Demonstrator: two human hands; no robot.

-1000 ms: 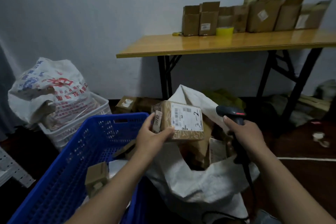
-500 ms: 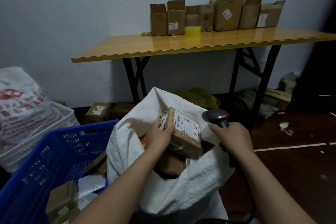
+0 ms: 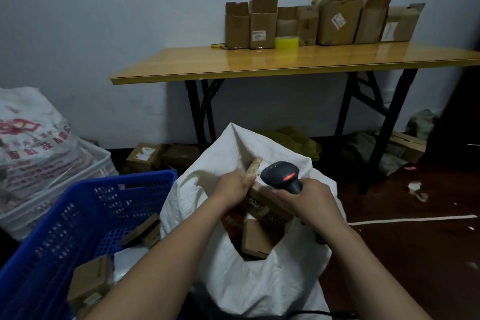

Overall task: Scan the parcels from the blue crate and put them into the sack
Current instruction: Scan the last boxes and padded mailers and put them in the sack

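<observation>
My left hand (image 3: pixel 233 186) grips a small brown parcel (image 3: pixel 255 170) with a white label, tilted inside the mouth of the white woven sack (image 3: pixel 249 278). My right hand (image 3: pixel 309 202) holds a black barcode scanner (image 3: pixel 281 176), its red light glowing, just right of the parcel over the sack's rim. Other brown parcels (image 3: pixel 255 238) lie deeper in the sack. The blue crate (image 3: pixel 78 218) stands at the lower left, with a few cardboard parcels (image 3: pixel 89 280) and a white bag in it.
A wooden folding table (image 3: pixel 285 62) against the wall carries several open cardboard boxes (image 3: pixel 337 21) and a yellow tape roll (image 3: pixel 287 42). A white basket (image 3: pixel 98 163) with a printed sack stands at the left. Boxes (image 3: pixel 145 156) and bags lie under the table.
My left hand has carried the labelled parcel from in front of the scanner down into the sack's mouth. The right hand with the scanner followed close beside it. The view shifted right.
</observation>
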